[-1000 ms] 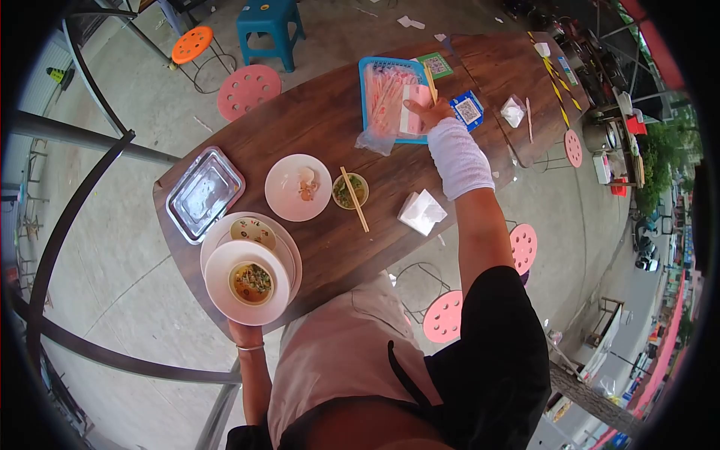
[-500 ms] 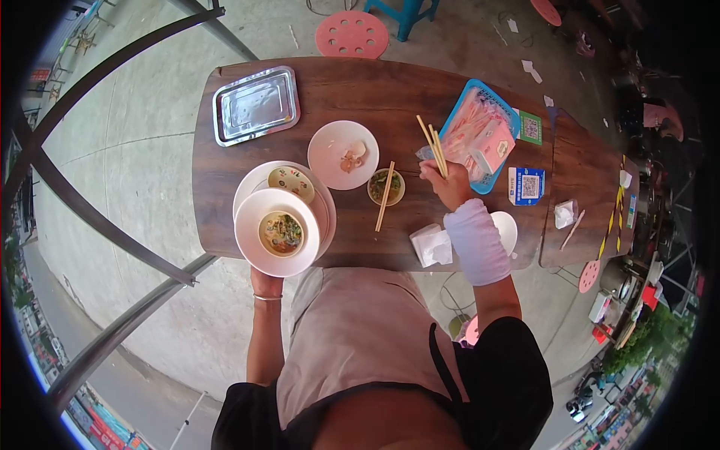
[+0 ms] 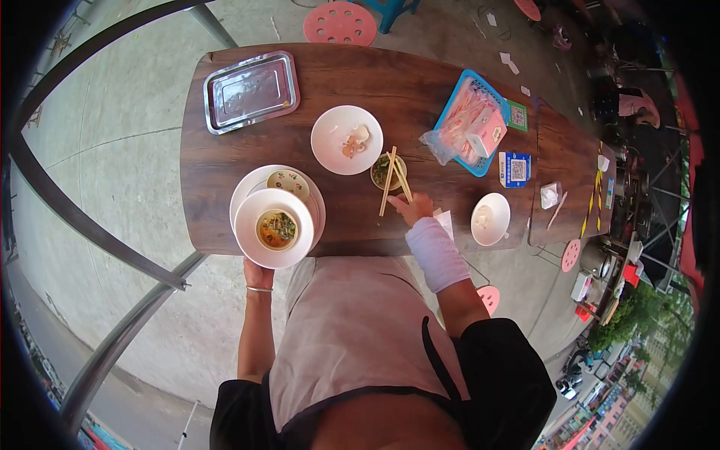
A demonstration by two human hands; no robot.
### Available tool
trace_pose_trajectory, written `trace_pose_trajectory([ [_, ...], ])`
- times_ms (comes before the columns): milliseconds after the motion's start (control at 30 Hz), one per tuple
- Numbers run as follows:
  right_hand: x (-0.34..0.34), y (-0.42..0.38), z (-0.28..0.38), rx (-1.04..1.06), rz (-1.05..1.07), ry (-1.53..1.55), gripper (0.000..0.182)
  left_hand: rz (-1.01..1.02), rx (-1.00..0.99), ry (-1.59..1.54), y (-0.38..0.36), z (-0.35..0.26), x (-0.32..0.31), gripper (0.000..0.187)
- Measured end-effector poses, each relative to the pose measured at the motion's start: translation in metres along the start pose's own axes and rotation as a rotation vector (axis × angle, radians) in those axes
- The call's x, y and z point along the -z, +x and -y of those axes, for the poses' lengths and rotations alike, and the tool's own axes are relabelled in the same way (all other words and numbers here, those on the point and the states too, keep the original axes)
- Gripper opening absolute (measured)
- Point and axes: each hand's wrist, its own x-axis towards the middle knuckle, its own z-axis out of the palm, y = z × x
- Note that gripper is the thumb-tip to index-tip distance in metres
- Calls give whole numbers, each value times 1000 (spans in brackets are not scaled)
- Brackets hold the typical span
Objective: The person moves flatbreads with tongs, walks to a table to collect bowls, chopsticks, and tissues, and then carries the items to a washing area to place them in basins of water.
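Note:
My left hand [image 3: 259,275] grips a stack of white bowls [image 3: 244,216] from below at the table's front left edge, its fingers mostly hidden. On top, a white bowl [image 3: 301,241] holds a small bowl of broth with chopped greens [image 3: 277,229]. Behind it sits a small patterned bowl [image 3: 288,182]. My right hand [image 3: 414,209] is closed around chopsticks [image 3: 403,182], whose far ends cross over a small bowl with green bits [image 3: 379,178]. Another pair of chopsticks [image 3: 385,196] lies across that bowl. Just behind stands a white bowl [image 3: 328,150] with scraps in it.
At the back left is a metal tray [image 3: 251,91]. A blue basket [image 3: 448,109] holds wrapped packets and a pink tissue pack [image 3: 487,133]. Nearby lie QR code signs [image 3: 515,170], a white bowl [image 3: 490,219] and crumpled tissue [image 3: 445,223]. Pink stools [image 3: 340,24] stand around.
My right hand has moved left and nearer, from beside the blue basket to the small bowl, carrying the chopsticks. The right-hand white bowl is now uncovered. My left hand keeps its hold.

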Motion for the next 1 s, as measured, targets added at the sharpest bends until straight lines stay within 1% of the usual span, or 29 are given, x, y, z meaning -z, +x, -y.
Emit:
trace_pose_trajectory([
  [67, -27, -5, -5, 30, -107, -41, 41, 29, 20, 12, 8, -9, 10, 42],
  [200, -53, -2, -6, -14, -182, -19, 42, 70, 56, 78, 18, -19, 3, 42],
  [300, -58, -12, -9, -14, -132, 276, 41, 100, 56, 101, 24, -30, 9, 42],
  [333, -53, -18, -14, 61, -136, 224, 34, 111, 57, 114, 26, -32, 9, 43],
  [433, -51, -26, -35, 179, -220, 497, 28, 137, 75, 128, 28, -36, 2, 43],
  [467, -47, -26, -38, 167, -121, 605, 18, 142, 88, 121, 28, -38, -2, 42],
  [567, -44, -19, -39, 17, -152, 847, 19, 134, 84, 70, 28, -40, 4, 39],
  [600, -49, -1, -53, 61, -305, 677, 21, 131, 74, 46, 28, -39, 8, 37],
  [667, -57, 22, -54, 4, -483, 516, 24, 75, 96, 62, 29, -39, 12, 35],
  [700, -57, 30, -53, -102, -514, 523, 23, 56, 114, 70, 30, -37, 15, 33],
  [733, -60, 38, -55, -133, -510, 442, 31, 54, 137, 92, 37, -33, 31, 30],
  [833, -45, 41, -21, -226, -499, -38, 41, 29, 107, 41, 30, -28, 20, 30],
  [867, -45, 44, -21, -176, -489, 56, 44, 34, 116, 59, 25, -30, 9, 30],
  [900, -44, 46, -20, -163, -469, 103, 37, 33, 122, 46, 26, -27, 7, 30],
  [967, -49, 45, -19, -133, -471, 135, 31, 17, 123, 19, 23, -32, 12, 31],
  [1000, -47, 45, -22, -137, -438, 161, 29, 12, 106, 6, 20, -32, 9, 31],
])
